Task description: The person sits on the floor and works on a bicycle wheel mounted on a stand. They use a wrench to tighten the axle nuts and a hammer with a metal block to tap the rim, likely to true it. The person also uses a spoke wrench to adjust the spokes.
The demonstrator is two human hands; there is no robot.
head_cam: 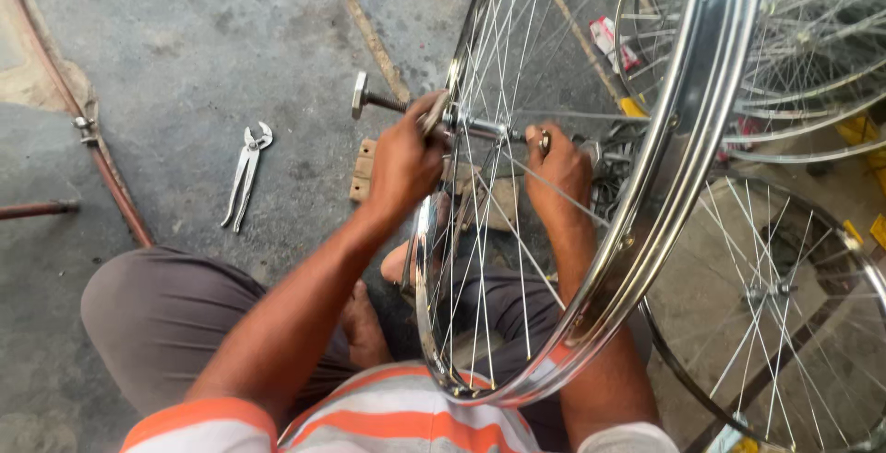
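Note:
A shiny chrome bicycle wheel rim [646, 232] with thin spokes stands upright in front of me, over my lap. My left hand [403, 160] is closed on a small metal tool at the left end of the wheel's hub axle [480, 126]. My right hand [558, 169] reaches in among the spokes and grips the right end of the hub. A bolt with a flat square head [363, 98] sticks out to the left of my left hand.
Steel pliers [244, 174] lie on the concrete floor to the left. A small wooden block [364, 169] sits under the hub. More spoked wheels [794, 305] lie on the right. A reddish curved pipe [101, 158] runs along the far left.

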